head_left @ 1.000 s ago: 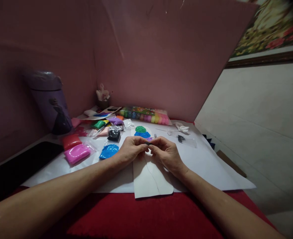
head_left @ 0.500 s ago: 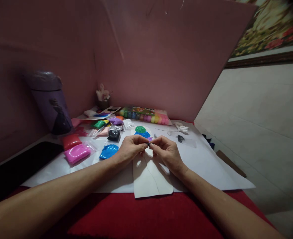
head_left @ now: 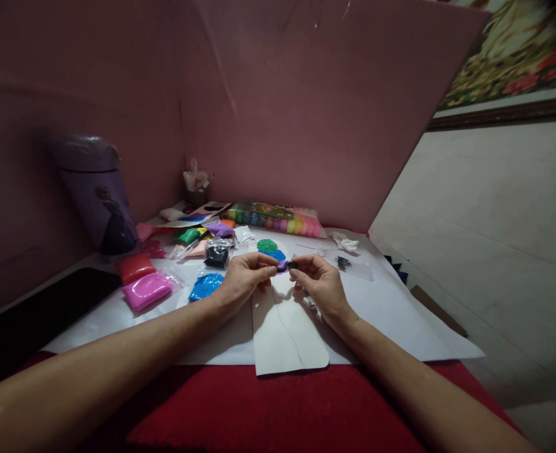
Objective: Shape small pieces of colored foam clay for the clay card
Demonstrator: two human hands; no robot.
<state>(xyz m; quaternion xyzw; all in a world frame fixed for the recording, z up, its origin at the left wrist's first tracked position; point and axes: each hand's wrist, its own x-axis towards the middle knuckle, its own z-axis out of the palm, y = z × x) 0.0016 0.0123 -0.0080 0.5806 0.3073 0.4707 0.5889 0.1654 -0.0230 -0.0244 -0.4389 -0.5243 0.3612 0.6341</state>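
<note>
My left hand [head_left: 248, 275] and my right hand [head_left: 319, 283] hover over a white card [head_left: 284, 336], fingertips facing each other. Between them stretches a small piece of black clay [head_left: 291, 265], pinched at each end by thumb and forefinger. Just behind it a bit of purple clay [head_left: 282, 267] shows, partly covered by the fingers. Green clay [head_left: 267, 245] and blue clay [head_left: 272, 255] lie as textured patches at the card's far end. A thin drawn line [head_left: 284, 321] runs down the card's bare near part. Something small and metallic shows under my right hand, mostly hidden.
Left of the hands lie bags of blue [head_left: 206, 286], black [head_left: 216, 253], pink [head_left: 147, 290] and red clay [head_left: 136, 268]. A long pack of coloured clay [head_left: 278, 218] sits at the back. Crumpled white tissue [head_left: 345, 241] and black scraps [head_left: 342, 263] lie right. A purple tumbler [head_left: 93, 198] stands far left.
My fingertips have moved slightly apart, and the black clay between them now shows as a longer strip. More of the purple clay is visible. The things on the table have stayed put.
</note>
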